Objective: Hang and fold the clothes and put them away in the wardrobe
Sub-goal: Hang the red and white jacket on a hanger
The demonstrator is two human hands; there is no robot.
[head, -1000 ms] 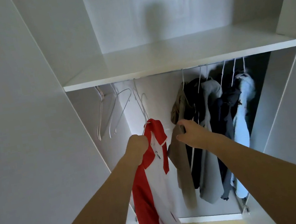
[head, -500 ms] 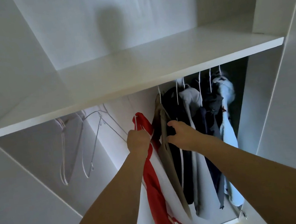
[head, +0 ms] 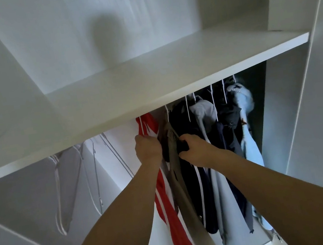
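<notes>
Both hands reach under the white shelf (head: 151,86): the left hand (head: 147,148) grips the red shirt (head: 171,215) near its top, the right hand (head: 194,149) pinches dark cloth (head: 183,123) beside it. Empty hangers (head: 84,175) dangle left in the white wardrobe (head: 304,132).

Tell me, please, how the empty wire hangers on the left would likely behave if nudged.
The empty wire hangers look thin, so probably light and easily set swinging. They hang close together, so they might clatter or tangle. Their smooth hooks could slide along the rail.
</notes>
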